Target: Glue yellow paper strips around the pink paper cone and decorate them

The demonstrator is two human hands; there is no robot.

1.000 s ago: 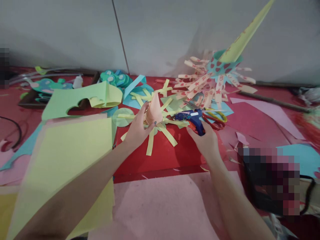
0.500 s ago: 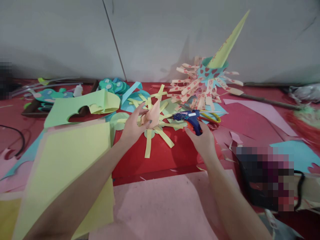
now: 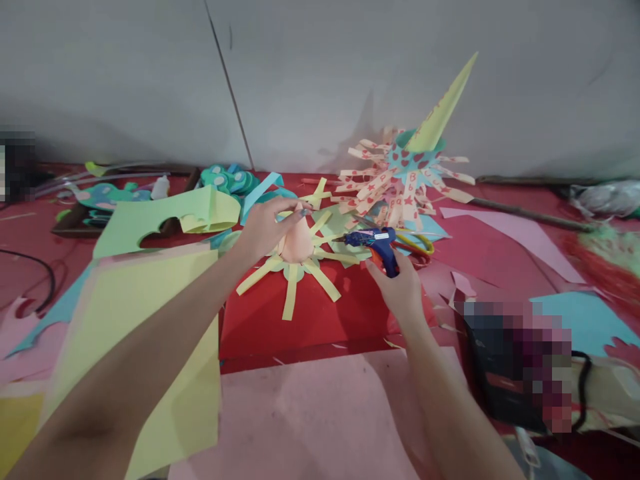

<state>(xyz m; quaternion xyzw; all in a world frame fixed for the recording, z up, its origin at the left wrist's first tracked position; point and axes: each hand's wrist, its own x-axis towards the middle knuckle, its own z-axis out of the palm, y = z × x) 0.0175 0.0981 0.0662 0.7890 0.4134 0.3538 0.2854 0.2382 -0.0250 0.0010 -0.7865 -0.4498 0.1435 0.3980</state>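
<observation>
Peach paper cone [image 3: 297, 245] mid-frame, long axis near upright, just under the left hand [image 3: 265, 225], the nearer one: fingers narrow, pinching its tip. Right hand [image 3: 401, 287], right of centre, holds blue glue gun [image 3: 363, 238], nozzle aimed frame-left at cone. White label [image 3: 382, 236] too small to read; peach strips [image 3: 413, 181], upper right, show "B".

matt paper cone [image 3: 299, 241], smooth plastic glue gun [image 3: 366, 238]

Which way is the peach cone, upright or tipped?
Upright. The cone has its wide end down, tip up by the left hand.
</observation>
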